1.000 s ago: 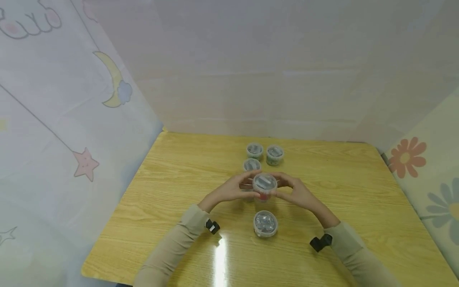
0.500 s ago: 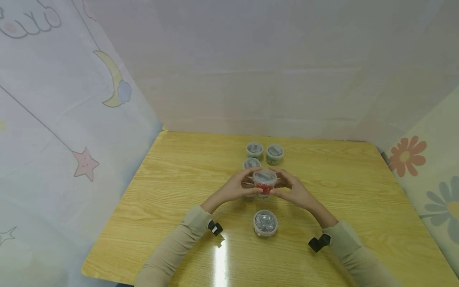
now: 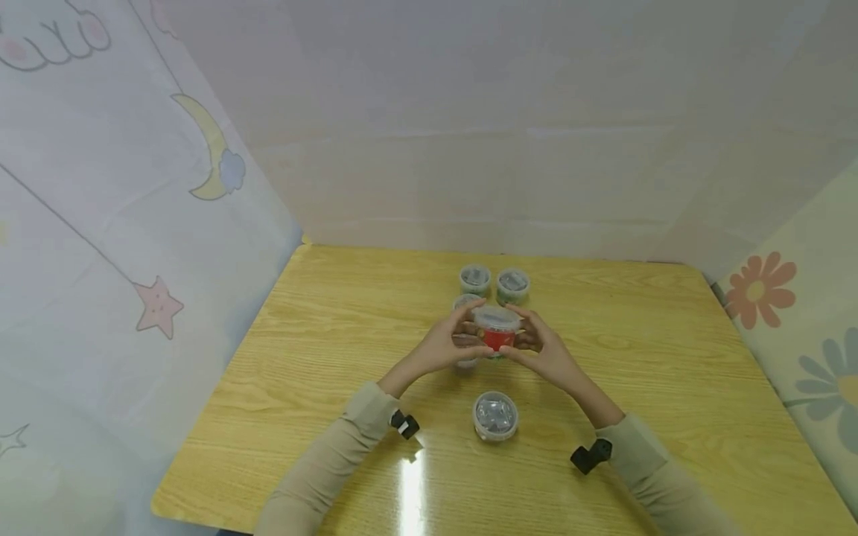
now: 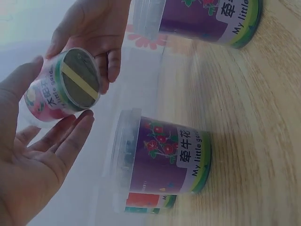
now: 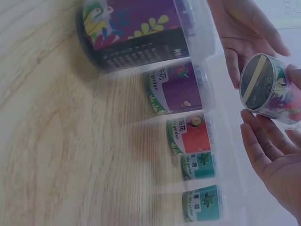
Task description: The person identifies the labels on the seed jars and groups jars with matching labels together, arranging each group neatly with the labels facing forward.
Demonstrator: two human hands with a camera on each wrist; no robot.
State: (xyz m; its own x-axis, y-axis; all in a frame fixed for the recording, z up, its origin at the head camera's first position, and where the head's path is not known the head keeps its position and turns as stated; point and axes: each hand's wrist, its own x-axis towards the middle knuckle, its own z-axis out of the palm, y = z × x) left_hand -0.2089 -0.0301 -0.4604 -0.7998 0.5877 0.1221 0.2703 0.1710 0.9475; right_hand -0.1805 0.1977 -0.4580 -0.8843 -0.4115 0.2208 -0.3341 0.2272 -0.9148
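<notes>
A small lidded plastic tub [image 3: 498, 335] with a red label is held above the table between both hands. My left hand [image 3: 442, 346] grips its left side with thumb and fingers, and my right hand [image 3: 548, 357] does the same on the right. The left wrist view shows the tub's dark base [image 4: 77, 84] with a yellow strip across it. Partly hidden behind my left hand stands a purple-labelled tub [image 4: 164, 157]. Nearer to the body is another purple-labelled tub [image 3: 495, 417], upright with its lid on.
Behind the hands stand a red-labelled tub [image 5: 193, 134] and two green-labelled tubs [image 3: 475, 279], all lidded and upright. They rest on a wood-grain table [image 3: 335, 313]. Printed cloth walls [image 3: 429, 171] border its back and sides.
Both hands have raised the tub slightly and moved it away from the body. It has tipped back, so more of its red label and less of its lid top shows.
</notes>
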